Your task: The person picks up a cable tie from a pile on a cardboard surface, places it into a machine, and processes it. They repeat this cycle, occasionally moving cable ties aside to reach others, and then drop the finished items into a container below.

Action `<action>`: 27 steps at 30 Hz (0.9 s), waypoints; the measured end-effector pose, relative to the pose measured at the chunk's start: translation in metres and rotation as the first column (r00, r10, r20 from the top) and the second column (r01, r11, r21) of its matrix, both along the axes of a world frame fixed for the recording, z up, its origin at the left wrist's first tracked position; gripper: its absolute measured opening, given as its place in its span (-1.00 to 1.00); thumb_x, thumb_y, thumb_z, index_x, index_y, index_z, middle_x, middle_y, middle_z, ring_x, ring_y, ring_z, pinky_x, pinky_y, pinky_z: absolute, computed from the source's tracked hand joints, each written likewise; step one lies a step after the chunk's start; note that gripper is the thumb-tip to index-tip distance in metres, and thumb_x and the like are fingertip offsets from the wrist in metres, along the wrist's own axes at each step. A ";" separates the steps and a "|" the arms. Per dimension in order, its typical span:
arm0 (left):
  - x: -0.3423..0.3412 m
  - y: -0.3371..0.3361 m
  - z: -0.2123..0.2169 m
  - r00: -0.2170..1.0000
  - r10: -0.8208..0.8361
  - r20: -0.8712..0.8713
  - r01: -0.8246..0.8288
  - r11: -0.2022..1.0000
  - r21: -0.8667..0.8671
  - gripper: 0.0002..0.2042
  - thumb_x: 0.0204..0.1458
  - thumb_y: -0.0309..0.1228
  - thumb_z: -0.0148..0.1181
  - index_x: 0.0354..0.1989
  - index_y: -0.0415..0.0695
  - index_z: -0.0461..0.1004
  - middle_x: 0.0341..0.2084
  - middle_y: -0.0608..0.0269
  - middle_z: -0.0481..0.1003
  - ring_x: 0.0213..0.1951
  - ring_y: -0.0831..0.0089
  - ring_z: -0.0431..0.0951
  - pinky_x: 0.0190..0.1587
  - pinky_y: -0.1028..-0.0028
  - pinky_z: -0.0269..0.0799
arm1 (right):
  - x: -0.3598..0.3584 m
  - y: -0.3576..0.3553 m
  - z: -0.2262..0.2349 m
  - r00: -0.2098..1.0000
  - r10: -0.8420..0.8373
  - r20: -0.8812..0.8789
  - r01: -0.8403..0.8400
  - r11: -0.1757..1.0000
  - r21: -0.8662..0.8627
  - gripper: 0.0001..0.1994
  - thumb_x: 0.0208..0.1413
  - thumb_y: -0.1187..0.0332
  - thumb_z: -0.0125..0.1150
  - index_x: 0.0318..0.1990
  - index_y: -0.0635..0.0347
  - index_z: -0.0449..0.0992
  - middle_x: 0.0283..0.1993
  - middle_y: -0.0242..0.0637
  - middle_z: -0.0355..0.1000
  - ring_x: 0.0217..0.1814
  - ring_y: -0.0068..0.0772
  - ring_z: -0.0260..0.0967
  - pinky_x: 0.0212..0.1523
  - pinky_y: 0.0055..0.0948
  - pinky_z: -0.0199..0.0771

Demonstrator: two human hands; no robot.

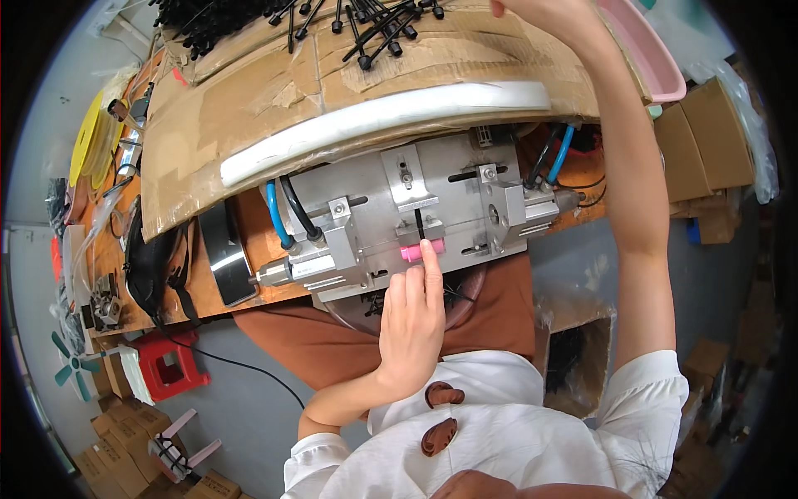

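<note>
My left hand (413, 324) reaches in from below with its index finger stretched out and the other fingers curled. The fingertip presses at a small pink piece (411, 252) in the middle of a metal fixture (449, 179), at the lower end of a thin black stem (420, 219). My right hand (540, 8) is at the top edge, right of a scatter of black rod-like parts with thick heads (382, 37). Most of its fingers lie outside the picture, so what they hold is hidden.
Metal cylinders (314, 268) with blue and black hoses flank the fixture. A cardboard sheet (274, 108) with a white padded strip (382, 125) overhangs it. A dark phone-like slab (224, 254) lies left; a pink tray (657, 58) stands far right. A bowl (465, 308) sits below the fixture.
</note>
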State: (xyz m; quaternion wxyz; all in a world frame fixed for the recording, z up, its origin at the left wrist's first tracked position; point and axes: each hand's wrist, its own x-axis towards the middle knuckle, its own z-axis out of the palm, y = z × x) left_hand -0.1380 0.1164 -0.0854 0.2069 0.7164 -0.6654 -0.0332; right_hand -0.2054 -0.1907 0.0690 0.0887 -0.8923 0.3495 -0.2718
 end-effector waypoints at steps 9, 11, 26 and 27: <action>0.055 -0.036 0.051 0.980 -0.191 0.046 0.196 0.968 -0.156 -0.42 -0.21 -0.60 0.17 0.14 -0.25 0.33 -0.36 0.11 0.32 -0.27 0.22 0.35 -0.22 0.35 0.36 | -0.039 0.018 -0.010 0.993 -0.026 0.117 0.011 0.991 0.130 -0.88 0.02 0.53 0.14 -0.31 0.37 0.54 -0.53 -0.23 0.48 -0.50 -0.52 0.44 -0.43 -0.50 0.42; 0.089 -0.099 0.079 0.981 0.022 0.193 0.049 0.933 -0.357 -0.56 -0.24 -0.77 0.01 -0.08 -0.24 0.38 -0.26 0.00 0.36 -0.17 0.10 0.36 -0.12 0.22 0.35 | -0.036 0.012 -0.012 0.993 0.036 0.111 -0.045 0.996 0.076 -0.89 0.01 0.53 0.15 -0.30 0.34 0.54 -0.49 -0.20 0.50 -0.46 -0.43 0.47 -0.40 -0.46 0.44; 0.181 -0.112 0.112 0.965 -0.184 -0.186 0.167 0.980 -0.106 -0.86 -0.05 -0.64 0.14 -0.29 -0.26 0.51 -0.43 0.18 0.49 -0.37 0.37 0.46 -0.24 0.47 0.37 | 0.024 0.008 -0.033 0.890 0.099 -0.445 -0.293 0.872 -0.392 -0.89 -0.14 0.49 0.08 -0.43 0.24 0.53 -0.42 -0.08 0.48 -0.32 -0.03 0.48 -0.33 -0.15 0.46; 0.181 -0.105 0.112 0.960 -0.186 -0.209 0.165 0.980 -0.111 -0.85 -0.04 -0.63 0.14 -0.27 -0.25 0.51 -0.44 0.19 0.48 -0.40 0.41 0.45 -0.24 0.49 0.37 | 0.027 0.010 -0.034 0.888 0.101 -0.449 -0.297 0.871 -0.392 -0.89 -0.14 0.49 0.08 -0.43 0.24 0.53 -0.42 -0.08 0.48 -0.32 -0.03 0.48 -0.33 -0.15 0.46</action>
